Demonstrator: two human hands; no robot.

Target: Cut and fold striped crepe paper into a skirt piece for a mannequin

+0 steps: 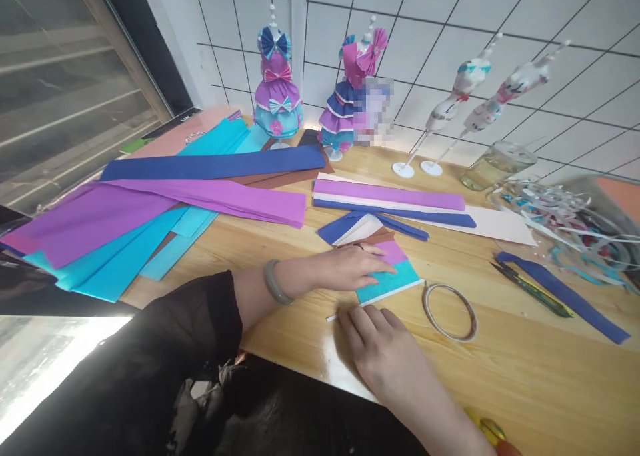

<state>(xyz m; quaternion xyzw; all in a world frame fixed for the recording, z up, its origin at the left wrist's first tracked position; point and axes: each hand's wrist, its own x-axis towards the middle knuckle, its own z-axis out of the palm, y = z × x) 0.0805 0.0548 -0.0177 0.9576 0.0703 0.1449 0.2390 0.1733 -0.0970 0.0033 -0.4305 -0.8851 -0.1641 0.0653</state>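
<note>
My left hand [345, 268], with a bangle on the wrist, lies flat with fingers stretched over a small piece of crepe paper [393, 277] in turquoise, purple and brown bands. A narrow white strip of tape [393, 291] runs along the paper's near edge. Just below it, my right hand [377, 339] is closed with its fingertips down at the table. A short white strip [332, 319] pokes out beside those fingers; their tips are hidden. A thin tape roll [451, 313] lies flat to the right of the paper, close to the strip's end.
Crepe paper strips in purple [240, 199], navy [215, 165] and turquoise [125, 263] cover the left side. A utility knife [535, 289] lies at right by a navy strip [575, 303]. Behind stand paper-dressed mannequins [277, 89], a glass jar [497, 164] and a ribbon heap [575, 223].
</note>
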